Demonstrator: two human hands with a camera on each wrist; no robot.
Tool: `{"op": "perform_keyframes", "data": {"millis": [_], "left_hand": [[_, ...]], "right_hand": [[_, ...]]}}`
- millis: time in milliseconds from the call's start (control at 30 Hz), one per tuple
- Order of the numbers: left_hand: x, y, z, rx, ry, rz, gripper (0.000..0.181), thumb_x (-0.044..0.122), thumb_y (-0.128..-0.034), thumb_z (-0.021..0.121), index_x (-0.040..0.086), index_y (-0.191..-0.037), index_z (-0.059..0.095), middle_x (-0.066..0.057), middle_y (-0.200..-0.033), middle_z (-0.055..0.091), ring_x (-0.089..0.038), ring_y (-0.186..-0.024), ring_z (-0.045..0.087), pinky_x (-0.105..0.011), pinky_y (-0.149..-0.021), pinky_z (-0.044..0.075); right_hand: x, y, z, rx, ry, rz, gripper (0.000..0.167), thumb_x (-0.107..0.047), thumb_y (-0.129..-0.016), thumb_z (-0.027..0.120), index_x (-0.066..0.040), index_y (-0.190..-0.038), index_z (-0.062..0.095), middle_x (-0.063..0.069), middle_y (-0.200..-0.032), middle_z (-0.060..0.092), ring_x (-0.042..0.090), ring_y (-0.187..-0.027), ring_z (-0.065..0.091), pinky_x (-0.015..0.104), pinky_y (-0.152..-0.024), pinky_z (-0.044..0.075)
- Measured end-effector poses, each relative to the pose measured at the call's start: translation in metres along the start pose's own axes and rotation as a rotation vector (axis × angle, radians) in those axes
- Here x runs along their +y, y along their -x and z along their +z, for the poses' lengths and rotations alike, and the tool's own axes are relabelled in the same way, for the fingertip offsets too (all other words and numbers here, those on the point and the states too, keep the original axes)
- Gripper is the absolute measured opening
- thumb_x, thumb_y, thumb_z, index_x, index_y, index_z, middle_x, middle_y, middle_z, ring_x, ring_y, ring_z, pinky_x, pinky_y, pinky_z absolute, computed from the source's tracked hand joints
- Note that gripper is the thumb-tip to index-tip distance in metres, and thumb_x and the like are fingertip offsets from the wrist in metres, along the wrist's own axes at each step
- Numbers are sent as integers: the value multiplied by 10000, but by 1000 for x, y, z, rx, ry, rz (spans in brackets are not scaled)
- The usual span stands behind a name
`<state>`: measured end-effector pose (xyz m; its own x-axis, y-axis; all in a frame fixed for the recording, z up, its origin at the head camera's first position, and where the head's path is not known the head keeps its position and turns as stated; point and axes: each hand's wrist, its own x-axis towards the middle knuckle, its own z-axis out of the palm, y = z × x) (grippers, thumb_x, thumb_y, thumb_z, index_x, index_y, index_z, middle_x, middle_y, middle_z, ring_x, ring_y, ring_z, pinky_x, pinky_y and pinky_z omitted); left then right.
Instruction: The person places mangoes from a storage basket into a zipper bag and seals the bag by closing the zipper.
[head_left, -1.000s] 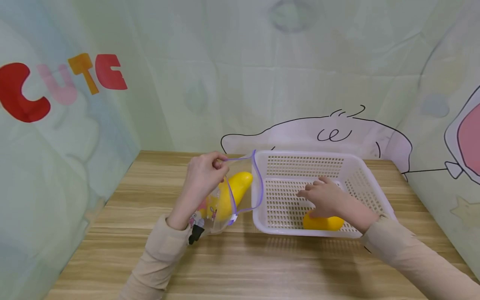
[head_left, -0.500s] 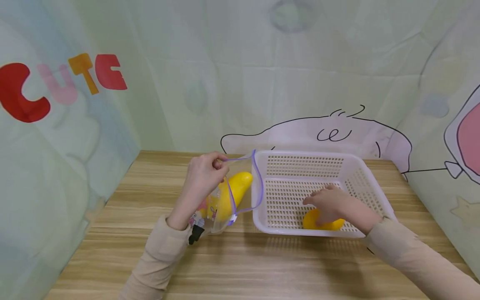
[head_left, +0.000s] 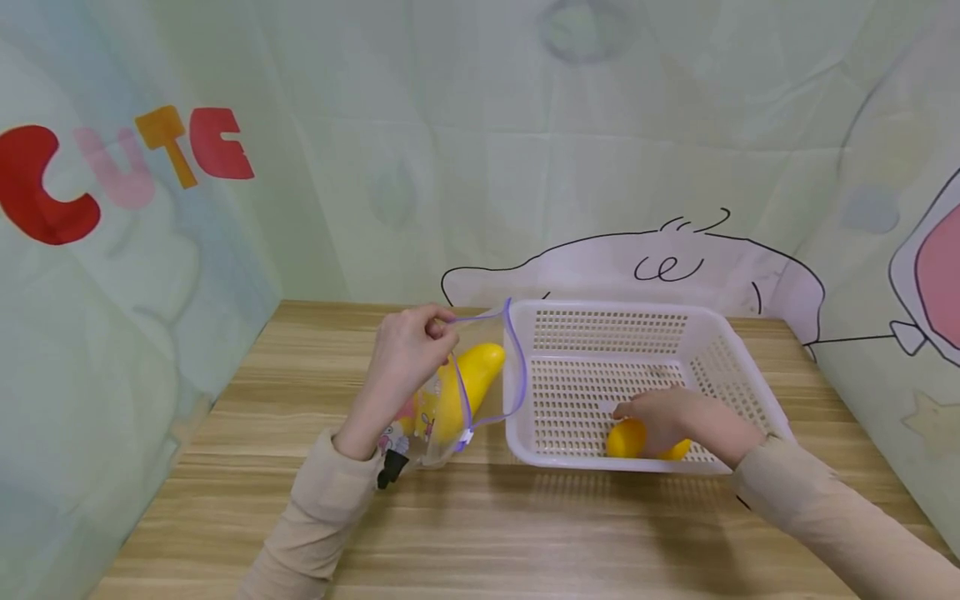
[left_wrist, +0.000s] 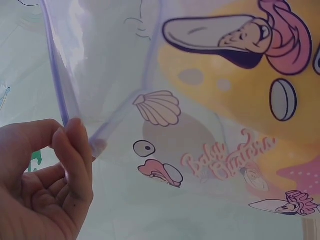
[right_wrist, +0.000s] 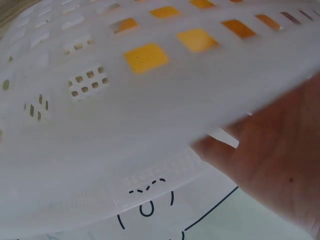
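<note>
Head view is showing two hands at work over a wood-grained worktop (head_left: 465,546). On one side, the left hand (head_left: 408,354) is pinching the rim of a clear printed pouch (head_left: 426,429) between thumb and fingers, and the left wrist view is showing the same pinch at the purple trim (head_left: 522,367). That hold is probably spreading the mouth, since such soft film would likely be sagging together without it. The opening is facing the white basket (head_left: 577,461) just beside it, so the two are presumably being placed for a short reach between them. Inside the pouch, a yellow mango-shaped piece (head_left: 482,367) is lying with its tip toward the opening; its weight is perhaps steadying the film.

Within the basket, an orange-yellow piece (head_left: 626,437) is resting near the front wall. The right hand (head_left: 671,421) is gripping it across the middle from above, seemingly because its two ends are narrower, leaving both of them showing. Basket plastic is hiding the fingertips in the right wrist view, so how firmly they are pressing I cannot tell.
</note>
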<state>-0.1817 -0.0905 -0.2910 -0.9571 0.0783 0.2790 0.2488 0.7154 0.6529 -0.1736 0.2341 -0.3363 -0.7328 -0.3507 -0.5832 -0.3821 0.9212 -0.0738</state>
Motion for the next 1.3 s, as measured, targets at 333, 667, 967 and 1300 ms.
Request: {"op": "perform_keyframes", "data": {"millis": [333, 667, 967, 1300], "left_hand": [[-1, 0, 0, 2, 3, 2, 217, 72, -835, 593, 1, -996, 719, -54, -613, 647, -98, -447, 575, -189, -376, 253], [-1, 1, -1, -1, 13, 0, 225, 72, -839, 584, -4, -1005, 715, -64, -621, 650, -94, -447, 576, -197, -373, 283], [-1, 1, -1, -1, 9, 1, 222, 77, -840, 583, -4, -1000, 715, -60, -608, 641, -99, -453, 587, -197, -375, 273], [-2, 1, 1, 15, 4, 12, 206, 84, -830, 583, 28, -969, 725, -28, -584, 628, -88, -434, 568, -187, -371, 263]], "right_hand": [[1, -2, 1, -17, -20, -19, 499, -79, -766, 694, -106, -1256, 601, 90, -1235, 633, 231, -988, 552, 526, -1011, 440], [2, -1, 1, -16, -14, -32, 488, -86, -776, 703, -90, -1253, 595, 92, -1213, 641, 222, -966, 552, 517, -1001, 451], [3, 0, 3, 10, 4, -46, 505, -163, -797, 734, -79, -1272, 584, 87, -1192, 651, 230, -994, 584, 518, -1002, 456], [5, 2, 4, 39, 0, -47, 448, -205, -808, 728, -110, -1226, 596, 52, -1141, 652, 211, -971, 581, 492, -972, 475]]}}
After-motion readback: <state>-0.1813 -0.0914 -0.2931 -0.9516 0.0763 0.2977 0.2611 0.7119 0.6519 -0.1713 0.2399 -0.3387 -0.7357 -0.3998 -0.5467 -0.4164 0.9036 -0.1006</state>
